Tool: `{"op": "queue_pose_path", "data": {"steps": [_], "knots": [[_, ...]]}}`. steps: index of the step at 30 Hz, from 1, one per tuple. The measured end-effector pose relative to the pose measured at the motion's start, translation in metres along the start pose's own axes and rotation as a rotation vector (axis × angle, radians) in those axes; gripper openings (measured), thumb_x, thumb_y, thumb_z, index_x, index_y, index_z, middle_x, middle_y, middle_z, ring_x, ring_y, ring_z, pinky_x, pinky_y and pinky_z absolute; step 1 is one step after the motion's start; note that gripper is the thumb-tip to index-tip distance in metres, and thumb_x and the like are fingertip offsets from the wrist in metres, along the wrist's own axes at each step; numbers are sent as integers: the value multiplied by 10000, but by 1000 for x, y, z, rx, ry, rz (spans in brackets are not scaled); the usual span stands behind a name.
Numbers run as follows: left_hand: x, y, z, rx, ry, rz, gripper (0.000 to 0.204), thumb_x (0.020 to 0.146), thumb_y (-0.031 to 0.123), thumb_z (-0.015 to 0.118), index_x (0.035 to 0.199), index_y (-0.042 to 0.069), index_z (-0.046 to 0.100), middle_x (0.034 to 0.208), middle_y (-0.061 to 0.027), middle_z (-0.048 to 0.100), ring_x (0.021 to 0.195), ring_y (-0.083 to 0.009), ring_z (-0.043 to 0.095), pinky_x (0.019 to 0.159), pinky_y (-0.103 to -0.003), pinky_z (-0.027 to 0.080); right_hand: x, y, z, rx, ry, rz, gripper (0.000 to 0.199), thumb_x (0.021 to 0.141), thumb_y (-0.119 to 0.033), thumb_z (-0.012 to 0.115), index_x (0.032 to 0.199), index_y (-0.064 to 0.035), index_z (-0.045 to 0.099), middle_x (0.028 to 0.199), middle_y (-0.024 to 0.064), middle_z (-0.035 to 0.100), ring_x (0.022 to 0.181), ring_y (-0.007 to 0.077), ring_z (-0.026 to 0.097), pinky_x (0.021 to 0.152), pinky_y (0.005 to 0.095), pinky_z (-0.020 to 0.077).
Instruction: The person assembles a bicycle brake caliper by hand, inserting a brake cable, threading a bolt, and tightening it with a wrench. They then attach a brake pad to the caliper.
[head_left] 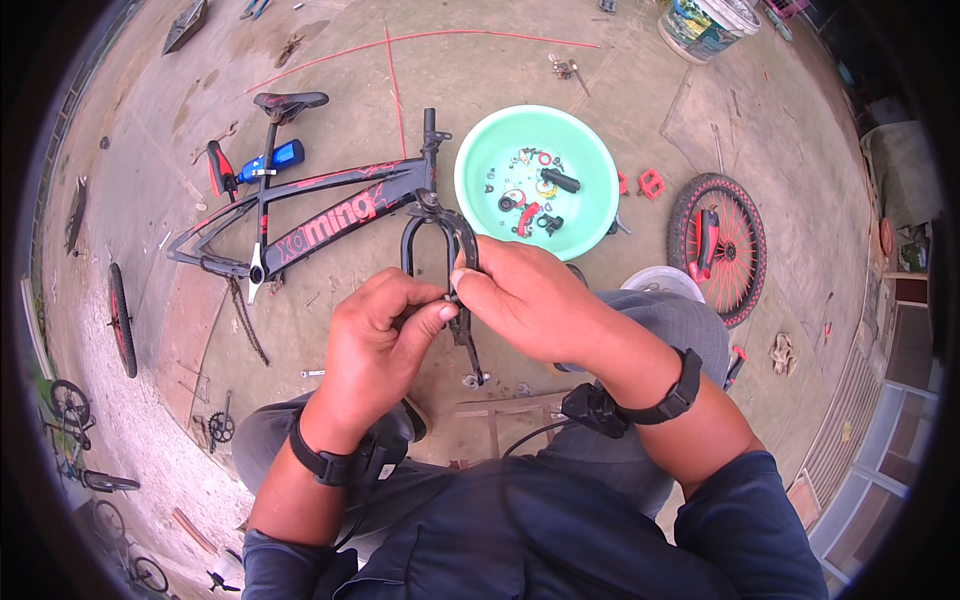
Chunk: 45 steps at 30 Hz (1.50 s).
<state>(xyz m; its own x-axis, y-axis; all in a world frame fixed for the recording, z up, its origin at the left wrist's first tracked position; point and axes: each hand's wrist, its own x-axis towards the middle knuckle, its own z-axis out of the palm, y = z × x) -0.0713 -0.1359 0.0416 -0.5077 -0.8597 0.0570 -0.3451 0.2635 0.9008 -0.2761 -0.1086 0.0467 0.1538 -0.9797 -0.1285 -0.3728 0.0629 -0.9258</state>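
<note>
Fingers [440, 312] of both my hands were pinched shut on a small black part at the fork [452, 262]. Left hand [385, 335] gripped from the near left, right hand [520, 295] from the right, thumbs touching. Fork hung off the black and red bike frame [310, 222] lying on the concrete. Just beyond, a green basin [480, 150] held small parts. Red-spoked wheel [718, 248] lay far right.

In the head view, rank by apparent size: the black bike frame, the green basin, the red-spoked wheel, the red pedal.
1. Black bike frame with red lettering
2. Round green plastic basin
3. Red-spoked wheel, though fisheye bending near the rim makes its rank against the basin unsure
4. Small red pedal
</note>
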Motion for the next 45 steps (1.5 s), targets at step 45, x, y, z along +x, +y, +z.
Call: {"op": "queue_pose_path", "data": {"steps": [45], "knots": [[-2, 3, 1, 27, 28, 85, 197, 847, -21, 806, 1023, 18, 726, 883, -72, 643, 696, -148, 626, 614, -278, 504, -1, 2, 0, 26, 21, -41, 240, 989, -208, 549, 929, 21, 588, 807, 261, 648, 796, 484, 626, 686, 540, 482]]}}
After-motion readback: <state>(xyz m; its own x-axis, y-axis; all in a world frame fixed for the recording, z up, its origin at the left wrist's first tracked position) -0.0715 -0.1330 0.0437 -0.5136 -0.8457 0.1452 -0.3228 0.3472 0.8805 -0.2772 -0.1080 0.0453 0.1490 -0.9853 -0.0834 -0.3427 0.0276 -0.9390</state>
